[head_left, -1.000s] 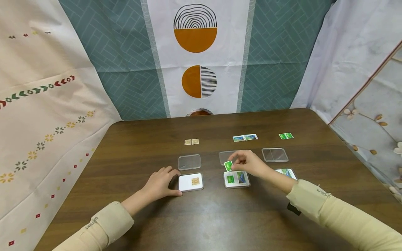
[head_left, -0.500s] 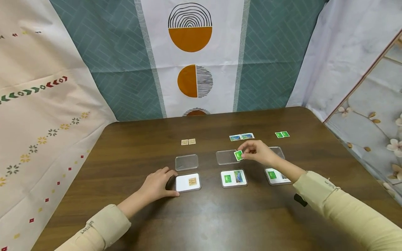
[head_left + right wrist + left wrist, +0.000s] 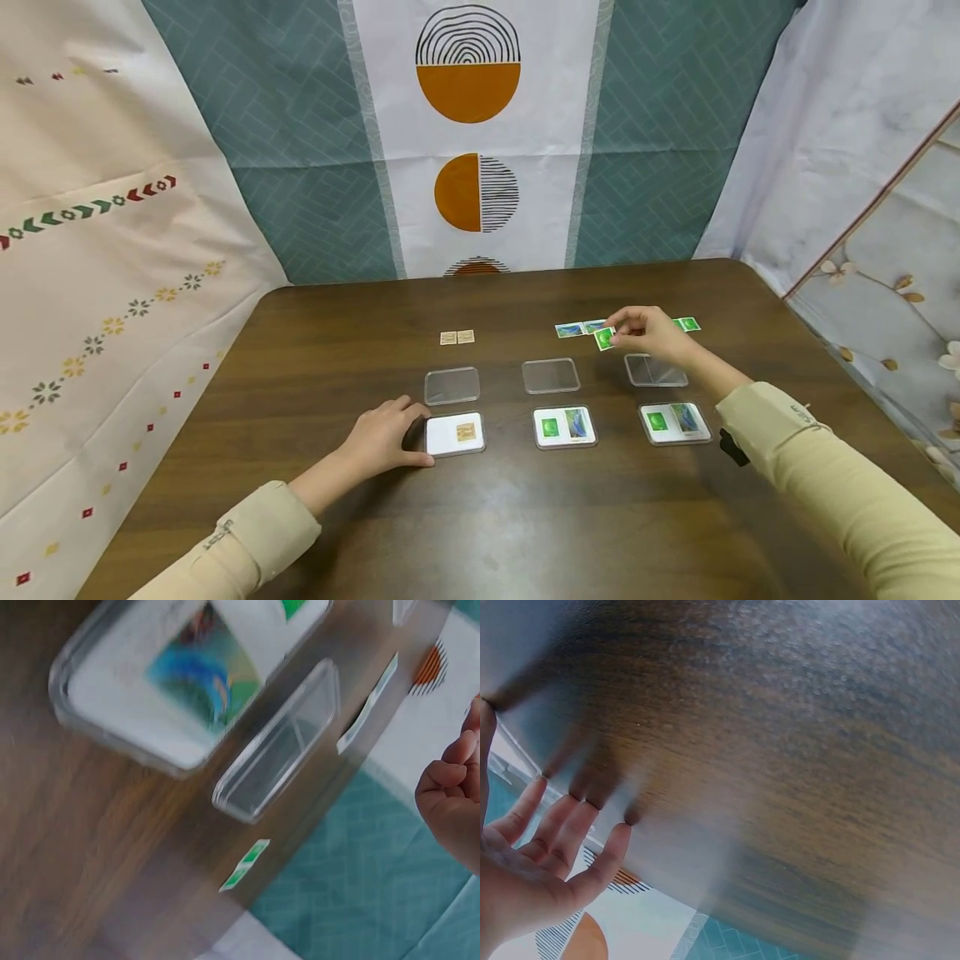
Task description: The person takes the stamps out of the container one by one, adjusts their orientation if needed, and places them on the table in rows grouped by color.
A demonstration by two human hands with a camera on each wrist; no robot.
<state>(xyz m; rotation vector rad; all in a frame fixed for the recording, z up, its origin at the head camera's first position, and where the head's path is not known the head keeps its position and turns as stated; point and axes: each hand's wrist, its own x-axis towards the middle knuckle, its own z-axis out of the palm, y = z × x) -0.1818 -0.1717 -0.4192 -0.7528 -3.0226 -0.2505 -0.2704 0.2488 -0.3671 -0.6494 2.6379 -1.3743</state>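
In the head view, my right hand [image 3: 651, 335] pinches a small green stamp [image 3: 603, 338] between thumb and fingertips, above the table behind the middle lid. The stamp overlaps the pair of blue landscape stamps [image 3: 570, 331] in this view. My left hand [image 3: 386, 433] rests at the left case [image 3: 442, 439], thumb and index fingertip right at its two left corners. That case carries a tan stamp [image 3: 466, 432] on white. The middle case [image 3: 562, 442] and right case [image 3: 670, 436] each show one green and one blue stamp. The left wrist view shows spread fingers [image 3: 604, 862] with tips on the tabletop.
Three transparent lids stand behind the cases: left [image 3: 452, 386], middle [image 3: 551, 377], right [image 3: 656, 371]. Farther back lie two tan stamps [image 3: 457, 337] and a green pair [image 3: 687, 323], partly behind my right hand. Patterned cloth [image 3: 300, 208] hangs past the table's far edge.
My right hand has carried the green stamp from over the middle case back and to the right, past the middle lid. My left hand has stayed at the left case.
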